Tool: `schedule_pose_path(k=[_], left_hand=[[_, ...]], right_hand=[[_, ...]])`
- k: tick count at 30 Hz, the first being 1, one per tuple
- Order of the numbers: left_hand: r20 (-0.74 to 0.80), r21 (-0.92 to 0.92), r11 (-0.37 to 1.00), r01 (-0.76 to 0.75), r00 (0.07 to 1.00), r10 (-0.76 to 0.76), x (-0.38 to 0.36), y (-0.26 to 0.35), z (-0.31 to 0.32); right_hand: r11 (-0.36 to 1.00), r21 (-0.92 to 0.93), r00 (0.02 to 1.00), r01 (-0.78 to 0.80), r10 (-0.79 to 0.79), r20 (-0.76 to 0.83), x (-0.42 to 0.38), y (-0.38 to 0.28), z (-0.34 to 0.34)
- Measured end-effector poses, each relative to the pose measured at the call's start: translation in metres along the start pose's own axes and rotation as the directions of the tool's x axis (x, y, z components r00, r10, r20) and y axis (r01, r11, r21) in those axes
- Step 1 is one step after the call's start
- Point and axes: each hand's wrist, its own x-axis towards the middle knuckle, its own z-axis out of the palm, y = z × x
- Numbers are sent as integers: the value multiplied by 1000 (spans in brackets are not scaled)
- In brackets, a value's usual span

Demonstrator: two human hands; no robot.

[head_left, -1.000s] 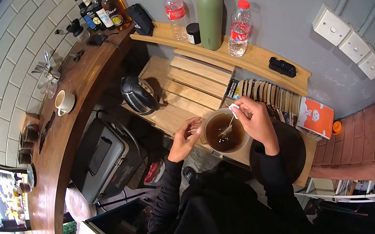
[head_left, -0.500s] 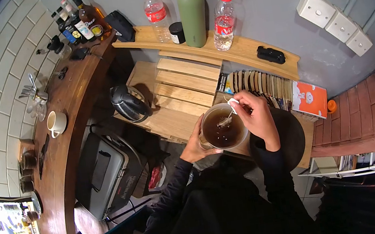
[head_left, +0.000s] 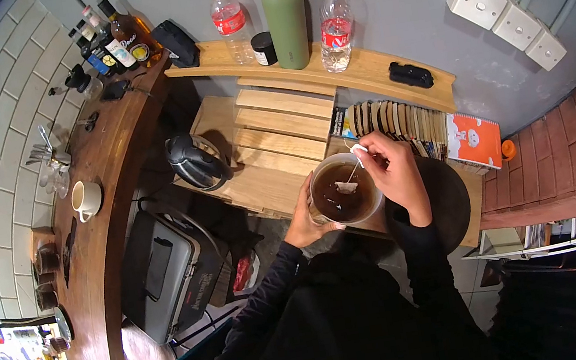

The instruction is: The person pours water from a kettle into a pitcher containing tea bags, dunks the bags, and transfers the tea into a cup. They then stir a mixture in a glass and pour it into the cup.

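A round, clear tub point(head_left: 316, 209) of brown tea point(head_left: 342, 202) is held up in front of my body. My left hand point(head_left: 304, 216) wraps round its left side, fingers behind and thumb at the near side. Above the tub's right rim, my right hand point(head_left: 397, 172) pinches the white tag and string of a tea bag point(head_left: 346, 187). The tea bag hangs on its string at the tea's surface, near the middle of the tub. Small bright spots show on the liquid.
A black kettle point(head_left: 197, 162) stands on the slatted wooden bench point(head_left: 274, 134). Behind, a shelf point(head_left: 379, 68) carries a green bottle point(head_left: 285, 20) and two plastic bottles. A row of books point(head_left: 398, 121) and a round black seat point(head_left: 447, 201) lie right. A mug point(head_left: 87, 200) sits on the left counter point(head_left: 105, 274).
The tea bag now shows more clearly at the surface, its string straighter. My right hand is still pinching the tag. The camera view has shifted slightly.
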Motion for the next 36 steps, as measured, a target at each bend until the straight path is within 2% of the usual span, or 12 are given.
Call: schedule_pose_path(k=[1,8,13,16,20,22,26,29,36], left_hand=[[-1,47,999,-12,1000,12,0,-1,0],[-15,80,997,-15,1000,16,0,-9,0],[-21,48,999,-22,1000,23,0,-10,1],[-29,25,999,-25,999,25,0,-11,1],[-30,52,998,-26,999,27,0,-12,0],[-23,79,996,-45,999,47,0,-11,0],[-16,52,997,-58,998,59,0,-11,0],[-11,78,996,-51,999,52,1,-11,1],[9,37,997,-65,998,65,0,-12,3]], right_hand=[[1000,0,1000,-1,1,-1,-2,8,3],[999,-19,995,-43,44,87,-12,49,14],[1000,-9,992,-30,30,122,-4,26,5],[1000,23,997,8,-9,79,2,1,-10],[998,-33,994,45,-42,101,5,-8,-19],[999,38,998,14,-17,68,3,3,-12],[1000,19,996,14,-15,87,-6,38,2],[997,-4,987,-78,78,138,-8,52,5],[996,10,990,-91,90,107,2,45,-3]])
